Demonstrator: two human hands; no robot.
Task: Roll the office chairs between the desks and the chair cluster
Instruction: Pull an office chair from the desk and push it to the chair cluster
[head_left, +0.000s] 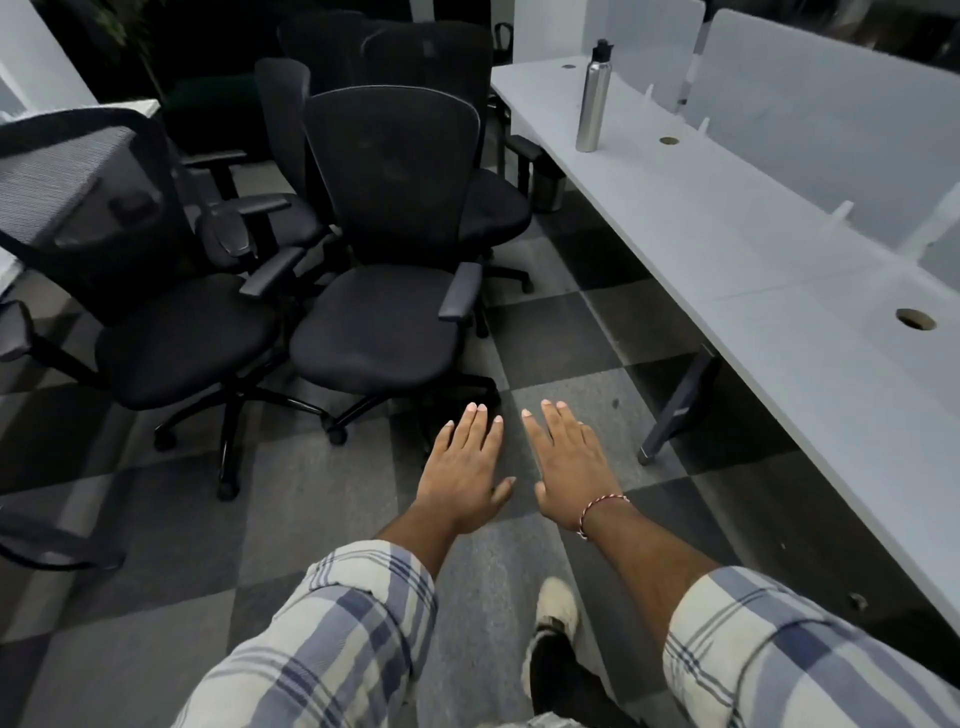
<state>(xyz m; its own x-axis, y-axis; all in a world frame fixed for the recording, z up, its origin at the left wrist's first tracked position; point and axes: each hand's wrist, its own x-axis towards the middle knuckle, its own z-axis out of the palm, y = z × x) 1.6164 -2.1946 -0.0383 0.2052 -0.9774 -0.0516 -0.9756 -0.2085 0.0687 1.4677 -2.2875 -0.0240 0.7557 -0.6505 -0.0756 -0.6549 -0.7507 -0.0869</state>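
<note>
**Reaching for the near chair, both grips empty**

The near chair (384, 249), black with a solid back, faces the person at the front of the chair cluster. Its seat edge and star base lie just beyond the fingertips. The left grip (465, 467) and right grip (569, 462) hover side by side just short of that chair. Both are palm down with fingers straight and spread, holding nothing and touching nothing.

The step in hand looks like taking hold of this chair to roll it. It would go best with one grip on each armrest (or both on the top of the back), so the pull stays square and the castors track on the carpet floor (311, 499). The mesh-backed chair (130, 260) sits just left of the near chair, their armrests almost meeting, so the bases may snag. Drawing the near chair straight toward the person before turning it should free it. The table leg (675, 410), right of the near chair, needs a clear berth.

Counted: five backrests in the cluster, plus part of one more chair at the frame edge, left of the near chair. One long white table (753, 270) runs along the near chair's right, with three cable holes showing. It carries one steel bottle (592, 98).
</note>
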